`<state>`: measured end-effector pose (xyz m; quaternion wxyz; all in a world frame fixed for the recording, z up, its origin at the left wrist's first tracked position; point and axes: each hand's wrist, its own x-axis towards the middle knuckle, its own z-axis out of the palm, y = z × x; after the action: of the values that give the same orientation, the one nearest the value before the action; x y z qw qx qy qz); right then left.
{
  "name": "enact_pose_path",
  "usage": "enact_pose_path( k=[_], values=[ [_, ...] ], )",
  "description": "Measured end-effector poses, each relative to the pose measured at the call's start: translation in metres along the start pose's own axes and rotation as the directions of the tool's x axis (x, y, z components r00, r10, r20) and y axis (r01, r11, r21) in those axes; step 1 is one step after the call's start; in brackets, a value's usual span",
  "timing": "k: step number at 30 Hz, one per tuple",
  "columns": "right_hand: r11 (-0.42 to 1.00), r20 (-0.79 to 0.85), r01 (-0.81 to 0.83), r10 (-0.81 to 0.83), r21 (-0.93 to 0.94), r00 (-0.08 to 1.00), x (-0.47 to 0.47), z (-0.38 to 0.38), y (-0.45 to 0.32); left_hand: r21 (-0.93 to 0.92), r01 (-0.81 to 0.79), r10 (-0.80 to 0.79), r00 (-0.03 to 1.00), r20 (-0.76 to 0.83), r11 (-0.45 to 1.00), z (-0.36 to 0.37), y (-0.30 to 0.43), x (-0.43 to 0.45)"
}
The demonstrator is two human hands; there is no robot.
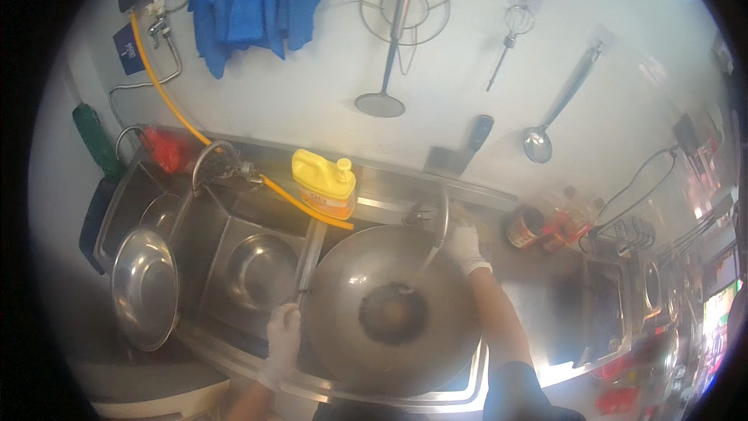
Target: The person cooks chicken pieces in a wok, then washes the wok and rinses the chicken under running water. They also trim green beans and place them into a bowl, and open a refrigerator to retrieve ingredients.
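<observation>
A large metal wok (345, 327) with a dark patch in its bottom lies over the right sink basin. My left hand (283, 330), in a white glove, is at the wok's left edge with its fingers curled. Whether it grips the rim or a handle does not show. Beyond the wok's right far edge is my right hand (465, 247), also gloved, next to the curved metal faucet (445, 210). A blurred brownish thing (460, 214) lies by its fingers, which are partly hidden. From the faucet a pale streak, seemingly water, slants into the wok.
A yellow jug (323, 178) stands behind the sinks beside an orange hose (304, 207). Metal basins (146, 289) are at left. On the wall hang a skimmer (380, 104), a cleaver (453, 158), a ladle (538, 144) and blue cloths (257, 6). Containers (523, 228) stand at right.
</observation>
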<state>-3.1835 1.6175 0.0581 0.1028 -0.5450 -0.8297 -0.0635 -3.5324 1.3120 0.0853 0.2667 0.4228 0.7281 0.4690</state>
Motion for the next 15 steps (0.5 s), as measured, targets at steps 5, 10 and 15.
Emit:
enact_pose_path(
  k=[5, 10, 15],
  values=[
    [0.997, 0.052, -0.029, 0.033, -0.075, 0.998, 0.002, -0.01, 0.039, -0.02, -0.012, 0.013, 0.998, 0.058, 1.0, 0.013, 0.003, -0.012],
    [0.976, 0.209, -0.156, 0.185, -0.149, 0.96, 0.003, 0.014, 0.056, 0.115, 0.055, -0.053, 0.998, -0.02, 0.992, 0.004, -0.011, -0.025],
    [0.938, 0.044, -0.225, 0.244, -0.265, 0.969, 0.002, -0.01, 0.043, 0.262, 0.134, -0.106, 0.987, -0.12, 0.956, -0.007, -0.059, -0.025]
  ],
)
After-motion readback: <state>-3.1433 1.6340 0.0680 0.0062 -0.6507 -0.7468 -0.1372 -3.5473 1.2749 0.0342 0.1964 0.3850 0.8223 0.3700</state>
